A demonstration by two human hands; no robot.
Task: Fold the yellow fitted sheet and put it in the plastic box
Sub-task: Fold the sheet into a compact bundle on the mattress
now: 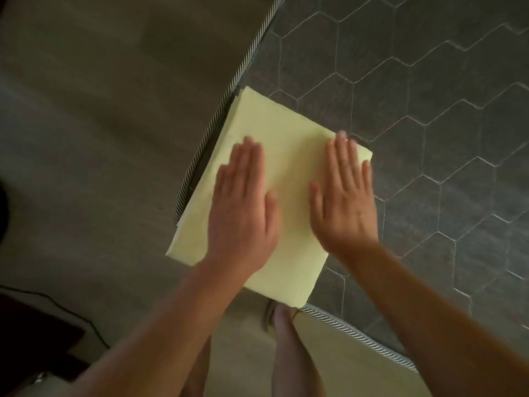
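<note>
Left hand (pixel 243 207) and right hand (pixel 345 202) flat on folded yellow sheet (pixel 283 133), mattress (pixel 429 110) corner

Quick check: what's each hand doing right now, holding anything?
Left hand: open, fingers straight, pressing flat on the folded yellow sheet.
Right hand: open, fingers straight, also flat on the sheet, holding nothing.

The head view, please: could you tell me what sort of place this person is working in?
Probably a bedroom. The folded yellow sheet lies on the corner of a grey mattress with hexagon quilting and striped piping along its edge, with the floor beside it.
</note>
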